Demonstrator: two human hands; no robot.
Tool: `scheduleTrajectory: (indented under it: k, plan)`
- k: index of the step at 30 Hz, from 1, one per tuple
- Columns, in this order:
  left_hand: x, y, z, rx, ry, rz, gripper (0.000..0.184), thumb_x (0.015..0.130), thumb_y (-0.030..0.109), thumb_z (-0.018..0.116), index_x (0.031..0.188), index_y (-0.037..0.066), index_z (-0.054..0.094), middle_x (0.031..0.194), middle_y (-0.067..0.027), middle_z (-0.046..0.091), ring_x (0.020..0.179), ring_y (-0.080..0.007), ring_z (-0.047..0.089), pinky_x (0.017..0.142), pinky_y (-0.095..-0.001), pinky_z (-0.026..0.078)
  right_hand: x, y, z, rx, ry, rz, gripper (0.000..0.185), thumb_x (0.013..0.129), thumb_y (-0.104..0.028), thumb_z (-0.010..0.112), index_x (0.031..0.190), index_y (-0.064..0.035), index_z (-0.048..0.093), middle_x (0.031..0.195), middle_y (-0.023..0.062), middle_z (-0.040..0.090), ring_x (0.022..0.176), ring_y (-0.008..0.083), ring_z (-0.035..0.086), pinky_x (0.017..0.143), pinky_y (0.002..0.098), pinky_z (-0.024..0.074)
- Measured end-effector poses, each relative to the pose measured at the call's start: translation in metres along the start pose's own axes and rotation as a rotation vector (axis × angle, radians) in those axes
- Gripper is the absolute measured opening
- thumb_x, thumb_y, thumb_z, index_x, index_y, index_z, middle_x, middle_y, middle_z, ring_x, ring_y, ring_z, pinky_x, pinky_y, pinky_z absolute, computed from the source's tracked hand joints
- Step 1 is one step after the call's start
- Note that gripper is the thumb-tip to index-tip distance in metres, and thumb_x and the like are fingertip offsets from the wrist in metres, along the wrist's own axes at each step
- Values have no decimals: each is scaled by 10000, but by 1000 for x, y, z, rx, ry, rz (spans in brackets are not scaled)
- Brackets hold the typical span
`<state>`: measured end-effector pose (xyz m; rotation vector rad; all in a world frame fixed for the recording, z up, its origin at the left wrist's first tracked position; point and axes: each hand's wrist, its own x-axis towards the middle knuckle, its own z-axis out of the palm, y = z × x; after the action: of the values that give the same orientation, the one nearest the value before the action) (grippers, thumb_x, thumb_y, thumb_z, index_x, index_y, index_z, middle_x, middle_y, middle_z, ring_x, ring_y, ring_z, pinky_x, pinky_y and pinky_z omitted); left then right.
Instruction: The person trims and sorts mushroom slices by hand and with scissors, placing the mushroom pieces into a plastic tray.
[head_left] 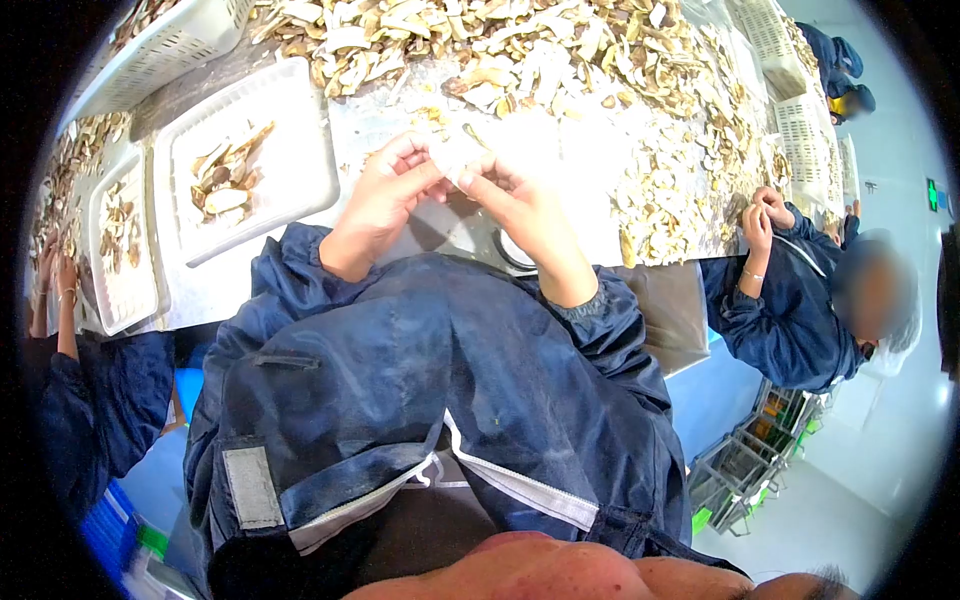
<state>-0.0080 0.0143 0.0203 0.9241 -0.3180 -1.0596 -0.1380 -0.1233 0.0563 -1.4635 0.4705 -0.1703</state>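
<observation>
1. Meeting at the fingertips over the table (350,115): my left hand (378,200) and my right hand (525,212), one pair.
2. Fingers of both, curled toward the thumbs; a pale glare washes out the tips, so I cannot tell whether either is closed on a piece.
3. Sliced mushroom pieces (560,60), brown and cream, one broad loose heap: beyond my hands and spreading to the right of my right hand.
4. White tray (300,150), one, left of my left hand; a small cluster of slices (225,185) inside.
5. Narrower tray (125,300), one, farther left, also bearing slices.
6. White slotted basket (165,55), beyond the trays, to my left hand's far left.
7. Co-worker's hands (765,215), brought together, well right of my right hand, beside the heap's edge.
</observation>
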Motion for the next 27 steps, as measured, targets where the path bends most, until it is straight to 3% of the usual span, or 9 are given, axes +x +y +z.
scheduleTrajectory:
  k: [8,17,23,27]
  plan:
    - [3,-4,-1,17,-40,-26,142,959,101,643,1077,39,593,967,-44,662,833,-117,616,731,-270,495,3,11,-5,-48,-5,-16,134,948,-133,669,928,-4,638,791,-24,606,698,51,506,622,216,421]
    - [5,-4,-5,-40,-27,-50,172,956,104,649,1101,33,589,958,-49,661,820,-125,620,728,-272,501,7,14,-8,100,-61,58,132,950,-141,670,951,-9,659,841,-16,637,756,54,533,691,221,436]
    - [6,-2,-10,-138,22,-75,207,965,119,607,1151,31,583,947,-66,654,803,-157,630,727,-275,506,5,7,-11,287,116,121,130,924,-162,702,944,-33,700,836,-5,676,713,48,539,652,209,414]
    - [3,4,-4,-170,-70,-156,210,970,140,591,1152,36,573,948,-66,638,814,-161,631,707,-272,510,4,1,-14,240,160,204,139,913,-196,719,915,-58,707,757,-23,644,642,38,508,601,193,382]
